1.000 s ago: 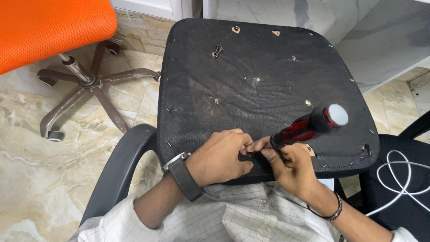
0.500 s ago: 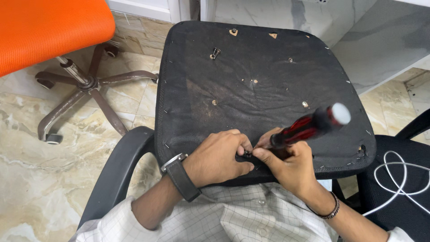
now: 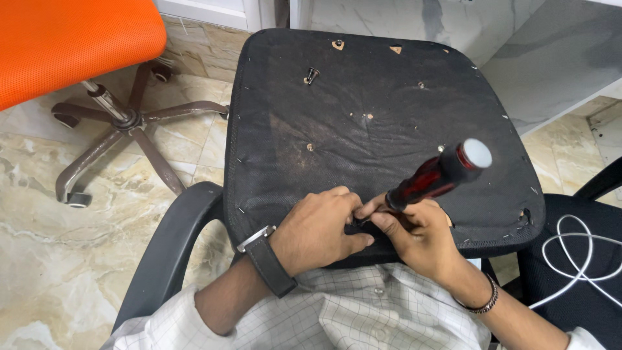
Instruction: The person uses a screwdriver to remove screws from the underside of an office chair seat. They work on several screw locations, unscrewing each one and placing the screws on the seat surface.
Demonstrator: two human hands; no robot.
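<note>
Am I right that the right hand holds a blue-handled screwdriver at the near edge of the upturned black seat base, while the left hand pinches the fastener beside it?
Not quite: the head view shows the screwdriver handle is red and black, not blue. The rest holds: the right hand holds it at the near edge of the upturned black seat base, and the left hand pinches at the fastener spot beside it.

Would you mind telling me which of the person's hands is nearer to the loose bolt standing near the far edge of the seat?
Left. The left hand lies near the seat's front edge, roughly below the bolt; the right hand, holding the screwdriver, sits further to the right.
</note>
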